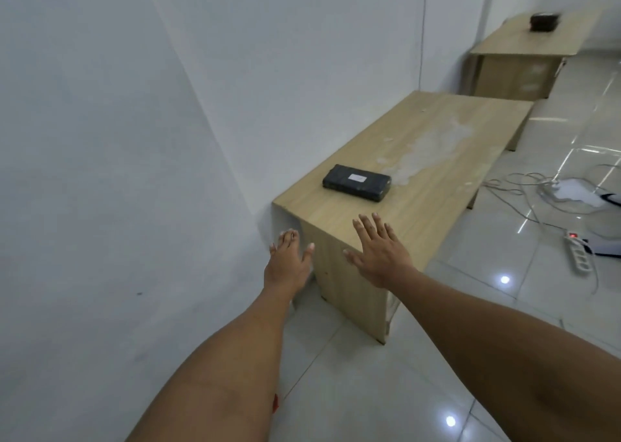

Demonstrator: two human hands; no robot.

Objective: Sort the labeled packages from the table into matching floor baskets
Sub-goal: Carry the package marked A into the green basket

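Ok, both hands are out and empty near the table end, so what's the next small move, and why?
Probably reach the right hand forward to the black package with the white label. It lies flat on the near table, the only package there, just beyond the spread fingers. The left hand sits lower, by the table's end panel, and neither hand holds anything. No basket is in view yet.

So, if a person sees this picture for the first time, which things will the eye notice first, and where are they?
First come the two bare arms reaching forward, the left hand and the right hand both open and empty, just short of the near end of the wooden table. Next is the black package with a white label, lying flat and alone on that table near the wall. A tangle of cables and a power strip lies on the glossy floor at the right.
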